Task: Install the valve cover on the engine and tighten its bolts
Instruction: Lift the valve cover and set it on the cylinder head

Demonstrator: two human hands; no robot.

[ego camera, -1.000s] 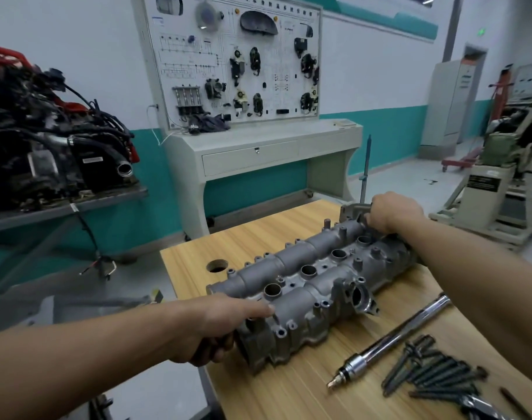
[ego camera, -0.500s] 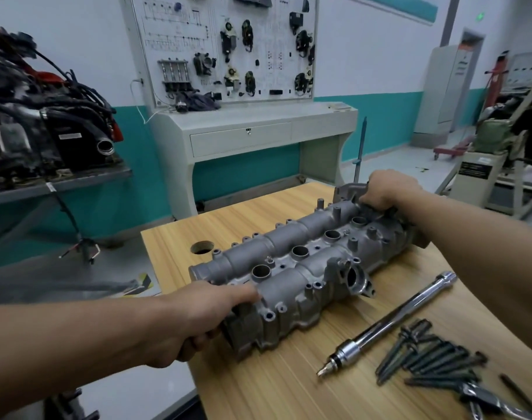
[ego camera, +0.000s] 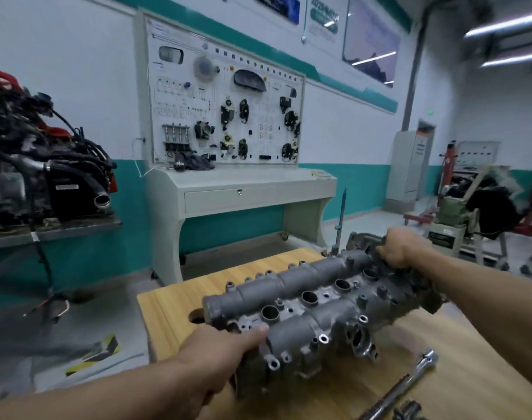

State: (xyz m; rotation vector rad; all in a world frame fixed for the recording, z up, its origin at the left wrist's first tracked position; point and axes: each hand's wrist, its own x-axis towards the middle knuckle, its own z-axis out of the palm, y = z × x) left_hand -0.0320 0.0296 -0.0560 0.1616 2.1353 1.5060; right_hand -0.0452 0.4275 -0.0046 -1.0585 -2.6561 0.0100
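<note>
Valve cover [ego camera: 319,301] held in both hands over the wooden tabletop [ego camera: 174,304], not yet installed.
Early stage: seating and all bolt tightening left; bolt holes [ego camera: 273,364] look empty. Left hand [ego camera: 219,353] grips the near end, right hand [ego camera: 401,250] wraps the far end. Extension bar [ego camera: 410,380] lies on the tabletop nearby.
</note>
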